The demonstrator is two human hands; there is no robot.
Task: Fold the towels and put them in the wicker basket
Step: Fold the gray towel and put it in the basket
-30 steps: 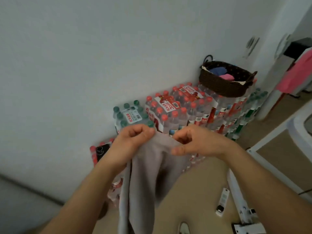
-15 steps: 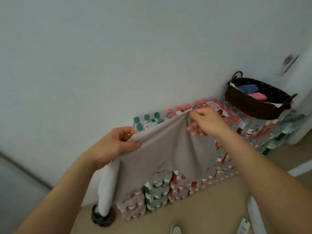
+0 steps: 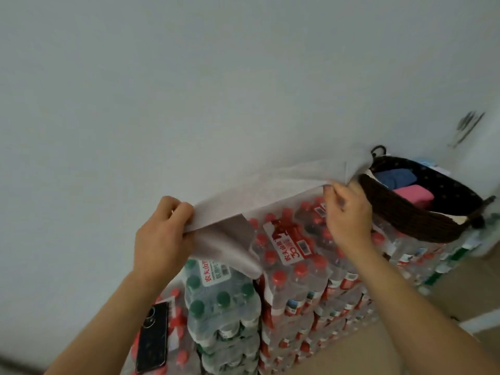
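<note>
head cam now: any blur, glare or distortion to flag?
Head view: soft, even light, no glare; motion blur smears the grey towel between the left hand and right hand; the wicker basket is soft at the frame edge; wide-angle tilt skews the wall.

I read this as a home storage corner: shrink-wrapped packs of bottled water (image 3: pixel 295 269) stacked against a plain white wall (image 3: pixel 189 90), a wicker basket (image 3: pixel 411 212) of folded laundry on top, beige floor (image 3: pixel 378 345).
</note>
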